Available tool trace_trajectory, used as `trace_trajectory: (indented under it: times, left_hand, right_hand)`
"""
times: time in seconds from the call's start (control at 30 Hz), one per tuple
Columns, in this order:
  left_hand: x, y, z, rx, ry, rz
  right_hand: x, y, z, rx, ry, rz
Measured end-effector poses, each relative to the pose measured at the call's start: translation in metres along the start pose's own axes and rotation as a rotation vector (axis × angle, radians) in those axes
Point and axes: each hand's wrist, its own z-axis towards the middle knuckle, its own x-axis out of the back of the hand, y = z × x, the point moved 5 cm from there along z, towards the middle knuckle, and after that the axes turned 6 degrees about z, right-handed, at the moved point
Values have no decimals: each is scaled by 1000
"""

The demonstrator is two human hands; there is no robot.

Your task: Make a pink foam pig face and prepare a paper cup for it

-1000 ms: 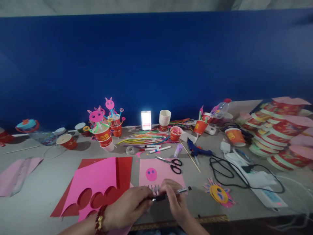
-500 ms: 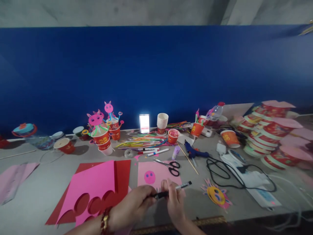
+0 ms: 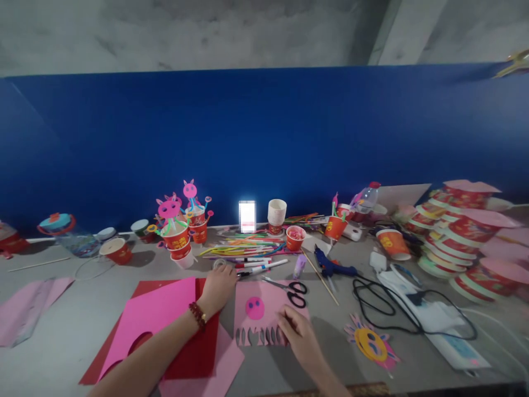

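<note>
My left hand (image 3: 220, 282), wearing a bead bracelet, is at the markers behind the pink sheets. Its bunched fingers are at the dark end of a pen (image 3: 250, 271), and they partly hide a roll of tape (image 3: 217, 263). My right hand (image 3: 301, 332) hangs over the right side of a light pink sheet (image 3: 264, 295), thumb and fingertips pinched; whatever they hold is hidden. On that sheet lie a round pink pig face (image 3: 255, 308) and a row of small grey leaf shapes (image 3: 260, 336) along the near edge. Black-handled scissors (image 3: 296, 294) rest across its far right corner.
Bright pink paper with round cut-outs (image 3: 159, 306) lies on red sheets (image 3: 198, 353) at left. Decorated cups (image 3: 177, 240), pipe cleaners (image 3: 243, 245) and a phone (image 3: 247, 216) stand behind. To the right are a glue gun (image 3: 330, 264), a cabled power strip (image 3: 438, 325) and stacked cups (image 3: 458, 237).
My hands have parted. The left carried the pen forward and left to the markers; the right let go of it and moved over the light pink sheet. The view has tilted up slightly.
</note>
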Motion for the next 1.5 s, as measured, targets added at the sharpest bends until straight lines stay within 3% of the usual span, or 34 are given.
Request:
trace_trajectory:
  times: [0.2,0.4,0.5,0.6,0.8,1.03,1.3,1.5]
  left_hand:
    - [5,-2,32,27,29,8]
    - [-14,-5,72,23,-20,-19]
    - [-19,-7,83,6,-41,-71]
    - [-13,-14,86,-23,-1,-159]
    - [7,-32,68,47,239,-363]
    - [7,-33,39,107,419,-513]
    - [27,32,-8,-283,357,-510]
    - [27,50,-22,-199,205,-356]
  right_hand:
    - [-8,18,-9,-23,-51,-60]
    - [-11,27,-13,-27,-101,-177]
    - [-11,29,-13,-45,-120,-210]
    - [-11,26,-13,-47,-133,-208]
    - [-6,-2,2,-13,-44,-53]
    - [-14,-14,29,-30,27,104]
    - [-20,-28,46,-12,172,215]
    - [-25,-38,36,68,192,256]
